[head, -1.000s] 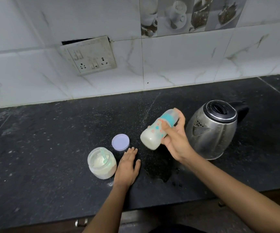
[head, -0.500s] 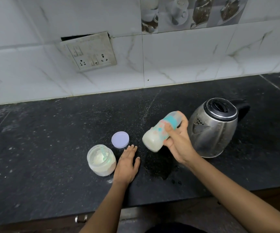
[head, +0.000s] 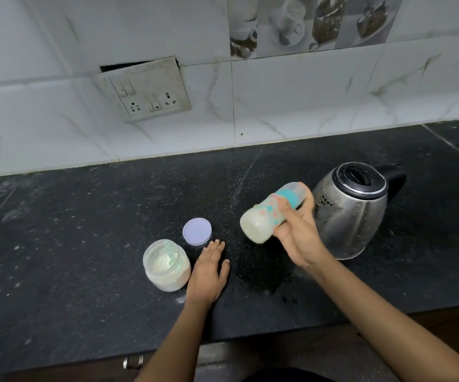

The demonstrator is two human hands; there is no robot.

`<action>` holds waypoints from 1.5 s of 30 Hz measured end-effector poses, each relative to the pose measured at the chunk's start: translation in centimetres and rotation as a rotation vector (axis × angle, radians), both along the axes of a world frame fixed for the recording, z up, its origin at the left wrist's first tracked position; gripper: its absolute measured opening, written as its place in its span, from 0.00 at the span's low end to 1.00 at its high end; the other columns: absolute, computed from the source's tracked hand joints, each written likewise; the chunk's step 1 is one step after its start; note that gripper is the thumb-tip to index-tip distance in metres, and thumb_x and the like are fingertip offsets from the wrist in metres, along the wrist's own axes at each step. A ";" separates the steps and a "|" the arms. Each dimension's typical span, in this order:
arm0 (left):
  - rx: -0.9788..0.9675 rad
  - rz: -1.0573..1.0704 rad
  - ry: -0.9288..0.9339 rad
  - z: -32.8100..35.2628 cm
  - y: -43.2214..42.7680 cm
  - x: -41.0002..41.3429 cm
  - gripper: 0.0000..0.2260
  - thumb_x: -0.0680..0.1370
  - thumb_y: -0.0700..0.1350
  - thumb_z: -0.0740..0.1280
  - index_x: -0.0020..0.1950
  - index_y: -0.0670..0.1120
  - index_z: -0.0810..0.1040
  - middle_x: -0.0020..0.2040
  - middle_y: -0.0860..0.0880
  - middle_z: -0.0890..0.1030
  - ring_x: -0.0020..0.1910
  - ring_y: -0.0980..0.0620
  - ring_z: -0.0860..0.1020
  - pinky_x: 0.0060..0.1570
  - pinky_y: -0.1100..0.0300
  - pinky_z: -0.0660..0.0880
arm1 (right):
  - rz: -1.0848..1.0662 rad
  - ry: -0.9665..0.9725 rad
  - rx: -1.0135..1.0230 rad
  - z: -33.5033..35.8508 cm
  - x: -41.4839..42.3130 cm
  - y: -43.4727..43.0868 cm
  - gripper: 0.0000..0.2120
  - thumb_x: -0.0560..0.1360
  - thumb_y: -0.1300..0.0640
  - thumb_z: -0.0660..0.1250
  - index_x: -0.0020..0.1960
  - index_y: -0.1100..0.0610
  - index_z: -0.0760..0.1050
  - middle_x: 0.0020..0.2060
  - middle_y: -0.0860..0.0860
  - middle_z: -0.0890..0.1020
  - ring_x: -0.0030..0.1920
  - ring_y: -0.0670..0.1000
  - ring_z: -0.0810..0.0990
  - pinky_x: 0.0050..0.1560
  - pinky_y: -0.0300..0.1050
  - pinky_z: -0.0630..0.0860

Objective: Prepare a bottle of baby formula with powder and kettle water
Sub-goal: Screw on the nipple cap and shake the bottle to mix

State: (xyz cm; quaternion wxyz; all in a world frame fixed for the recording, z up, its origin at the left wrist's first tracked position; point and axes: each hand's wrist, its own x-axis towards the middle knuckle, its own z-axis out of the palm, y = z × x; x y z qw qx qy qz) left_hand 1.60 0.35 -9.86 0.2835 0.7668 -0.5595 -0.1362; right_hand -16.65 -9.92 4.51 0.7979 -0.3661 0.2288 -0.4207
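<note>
Behind your workspace rises a wall [head: 305, 100] of glossy white tiles veined like marble. A grimy rectangular socket plate [head: 145, 91] hangs crooked on it. Below runs the countertop [head: 85, 244], a flat black stone slab, matte and speckled with pale dust, with a dark wet patch [head: 264, 277] near its front edge.

The kettle [head: 352, 216] stands upright at your right. It has a rounded, smudged stainless steel body with a black lid and a black handle facing away from you. The powder jar [head: 167, 267] is a squat clear plastic cylinder, open, packed with white powder, and a pale green scoop [head: 172, 253] is stuck in it. The bottle [head: 264, 219] is translucent plastic printed with teal and pink dots. It has a teal collar and is clouded with milky liquid. The jar's lid [head: 197, 231], a flat lavender disc, lies on the stone just behind the jar.

Your right hand [head: 297, 232] holds the bottle in the air between the lid and the kettle. The thumb lies across its body and the fingers wrap the far side near the collar. The bottle is tilted, base toward you and down to the left, top toward the kettle.

Your left hand [head: 209, 271] lies palm down on the stone just right of the jar, holding nothing. Its fingers are straight and together, their tips near the lid's edge, and one finger wears a thin ring [head: 200, 260].
</note>
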 end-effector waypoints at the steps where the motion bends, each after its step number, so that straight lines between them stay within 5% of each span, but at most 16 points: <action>1: 0.004 -0.004 0.000 -0.1 0.0 0.0 0.21 0.80 0.50 0.60 0.74 0.49 0.66 0.75 0.50 0.65 0.75 0.53 0.60 0.75 0.58 0.54 | 0.082 0.004 -0.043 0.0 -0.1 0.2 0.42 0.62 0.52 0.81 0.69 0.43 0.61 0.58 0.61 0.75 0.59 0.69 0.75 0.51 0.63 0.78; 4: 0.008 -0.018 -0.005 -0.1 0.0 0.1 0.22 0.80 0.50 0.60 0.74 0.49 0.66 0.75 0.50 0.65 0.75 0.52 0.60 0.75 0.58 0.53 | 0.200 0.068 -0.176 -0.2 -0.1 1.1 0.42 0.63 0.54 0.80 0.69 0.43 0.61 0.57 0.62 0.74 0.55 0.69 0.77 0.51 0.62 0.78; 7: 0.001 -0.009 -0.008 -0.1 0.0 0.0 0.22 0.80 0.50 0.59 0.74 0.49 0.66 0.75 0.50 0.65 0.75 0.52 0.60 0.75 0.58 0.54 | 0.047 0.009 -0.019 -0.3 0.5 0.8 0.42 0.62 0.52 0.81 0.69 0.41 0.61 0.60 0.61 0.73 0.63 0.71 0.72 0.53 0.66 0.77; 11: 0.018 -0.042 -0.019 -0.5 0.0 0.3 0.23 0.80 0.52 0.58 0.74 0.50 0.64 0.75 0.52 0.64 0.75 0.53 0.59 0.75 0.55 0.56 | 0.250 0.111 -0.224 -0.3 0.4 1.2 0.41 0.64 0.54 0.79 0.70 0.43 0.60 0.57 0.62 0.73 0.55 0.69 0.77 0.56 0.69 0.74; 15: 0.005 -0.006 -0.009 -0.3 -0.1 0.1 0.22 0.80 0.50 0.59 0.74 0.48 0.66 0.75 0.49 0.65 0.75 0.52 0.60 0.75 0.56 0.55 | 0.071 0.018 -0.017 -0.2 0.8 0.7 0.39 0.62 0.51 0.81 0.66 0.40 0.63 0.58 0.60 0.74 0.61 0.70 0.74 0.54 0.67 0.76; 18: 0.019 -0.031 -0.016 -0.5 0.0 0.4 0.23 0.79 0.52 0.59 0.74 0.49 0.65 0.75 0.51 0.65 0.75 0.53 0.59 0.75 0.55 0.56 | 0.272 0.113 -0.189 -0.7 0.3 1.1 0.39 0.66 0.56 0.78 0.69 0.42 0.61 0.57 0.62 0.75 0.55 0.70 0.77 0.55 0.69 0.75; 22: -0.004 -0.007 -0.007 -0.1 0.0 0.0 0.21 0.80 0.49 0.60 0.74 0.48 0.66 0.74 0.49 0.65 0.75 0.52 0.61 0.74 0.59 0.54 | 0.026 0.025 0.021 -0.5 0.9 0.5 0.34 0.70 0.58 0.74 0.68 0.43 0.60 0.57 0.60 0.75 0.64 0.71 0.71 0.56 0.69 0.73; 26: 0.006 -0.041 -0.014 -0.6 0.0 0.4 0.23 0.79 0.51 0.59 0.74 0.49 0.65 0.75 0.51 0.65 0.75 0.54 0.60 0.75 0.58 0.54 | 0.293 0.117 -0.161 -0.6 0.5 1.1 0.36 0.69 0.59 0.75 0.69 0.43 0.60 0.56 0.61 0.76 0.55 0.68 0.78 0.56 0.67 0.74; 30: -0.017 -0.016 -0.008 -0.2 -0.1 0.1 0.22 0.80 0.49 0.60 0.73 0.48 0.66 0.74 0.49 0.66 0.75 0.52 0.61 0.74 0.59 0.53 | 0.072 0.032 0.040 -0.2 1.1 0.5 0.34 0.68 0.57 0.74 0.68 0.45 0.61 0.55 0.59 0.76 0.57 0.65 0.77 0.52 0.63 0.79; 34: -0.001 -0.021 -0.005 -0.4 0.0 0.3 0.22 0.80 0.50 0.58 0.73 0.48 0.66 0.74 0.49 0.66 0.75 0.52 0.61 0.74 0.59 0.53 | 0.357 0.190 -0.222 -0.9 0.1 0.8 0.38 0.67 0.56 0.77 0.69 0.42 0.61 0.57 0.63 0.76 0.55 0.68 0.78 0.56 0.68 0.75; 37: -0.013 -0.008 -0.011 0.0 0.0 0.0 0.22 0.80 0.49 0.59 0.73 0.48 0.67 0.74 0.49 0.66 0.75 0.52 0.61 0.74 0.60 0.53 | 0.056 0.076 -0.014 -0.8 0.6 0.0 0.34 0.70 0.58 0.74 0.68 0.43 0.60 0.58 0.61 0.73 0.62 0.69 0.73 0.56 0.68 0.75; 42: 0.000 -0.018 -0.013 -0.2 0.1 0.1 0.21 0.80 0.49 0.59 0.73 0.48 0.66 0.74 0.49 0.66 0.75 0.52 0.61 0.74 0.59 0.54 | 0.296 0.163 -0.097 -1.1 0.3 0.5 0.33 0.71 0.64 0.71 0.70 0.44 0.61 0.55 0.61 0.77 0.54 0.66 0.78 0.55 0.63 0.77; 45: -0.002 -0.005 -0.014 0.0 0.1 0.0 0.21 0.80 0.49 0.59 0.73 0.48 0.66 0.74 0.49 0.66 0.75 0.52 0.61 0.75 0.58 0.54 | 0.037 0.098 0.074 -1.2 1.0 0.8 0.32 0.74 0.65 0.68 0.71 0.46 0.58 0.55 0.58 0.76 0.55 0.61 0.78 0.53 0.63 0.78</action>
